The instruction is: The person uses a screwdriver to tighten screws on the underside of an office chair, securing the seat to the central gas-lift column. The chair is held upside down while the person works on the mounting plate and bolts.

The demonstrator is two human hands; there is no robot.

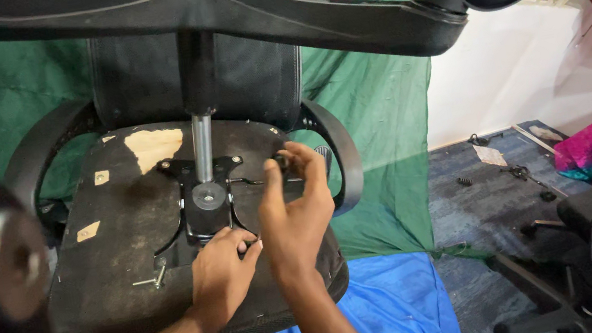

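Leaning over an upturned office chair, the person works on the black metal mechanism plate bolted to the seat underside. The left hand is curled nearly closed at the plate's near edge, pressing on it; whether it grips some small part there I cannot tell. The right hand stands just to the right of the plate, fingers half open and raised, thumb and fingertips pinching the black knob of the adjustment lever. That lever runs roughly sideways, from the plate out to the right, so the right hand is the nearer one to its end. One gas cylinder rises from the plate's middle toward the chair base overhead. One loose bolt lies on the seat, left of the left hand. Two armrests curve at either side.
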